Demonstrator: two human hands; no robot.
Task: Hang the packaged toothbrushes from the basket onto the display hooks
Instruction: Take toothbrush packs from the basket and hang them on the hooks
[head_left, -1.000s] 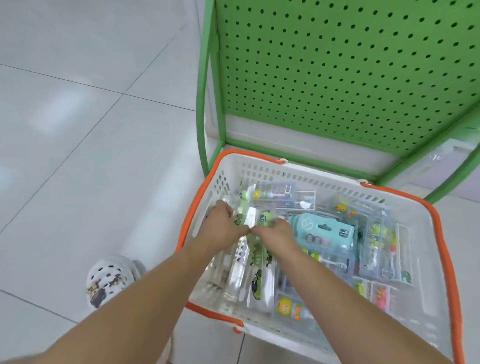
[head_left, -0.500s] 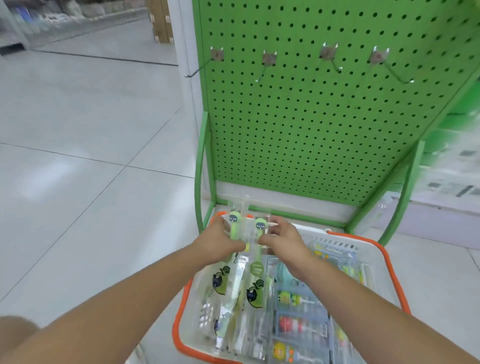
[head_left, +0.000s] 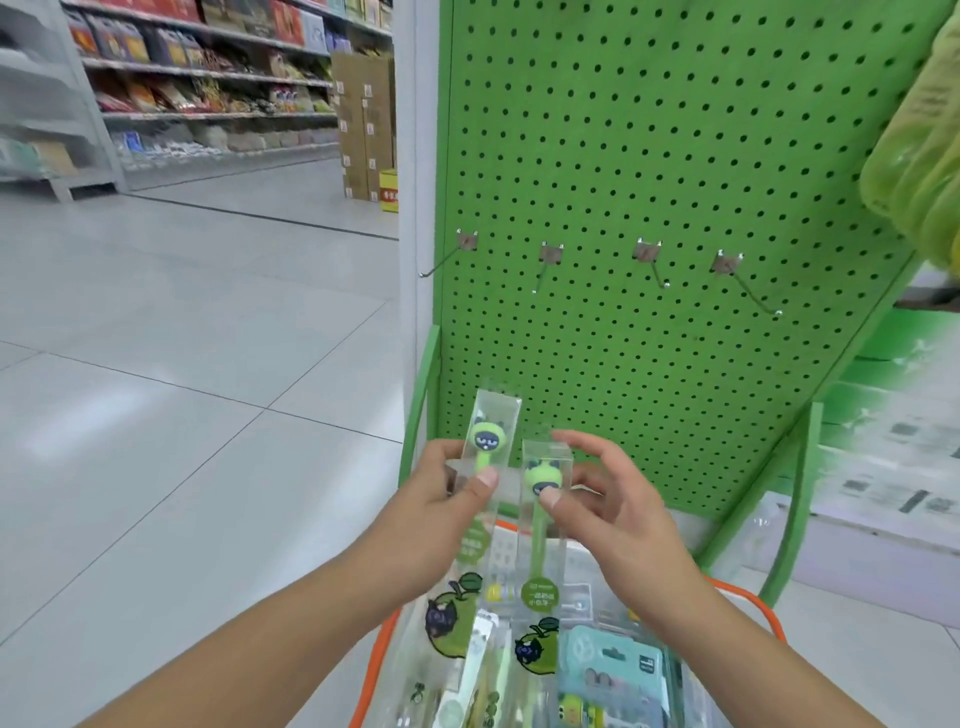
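My left hand (head_left: 441, 512) grips a clear packaged green toothbrush (head_left: 485, 457) upright, thumb on its front. My right hand (head_left: 615, 501) pinches a second, matching packaged toothbrush (head_left: 543, 525) just to the right, a little lower. Both packs are raised in front of the green pegboard (head_left: 649, 156), below its row of several bare metal hooks (head_left: 652, 265). Under my hands stands the white basket with an orange rim (head_left: 376, 660), holding several more packaged toothbrushes (head_left: 608, 670).
The pegboard stands on a green frame (head_left: 795, 509). Yellow-green goods (head_left: 919, 150) hang at the upper right. A tiled aisle floor lies to the left, with stocked store shelves (head_left: 208, 88) and cardboard boxes (head_left: 363, 124) far behind.
Both hands have lifted the two toothbrush packs out of the basket and up in front of the pegboard. The view has tilted upward, bringing the hooks and shelves into sight.
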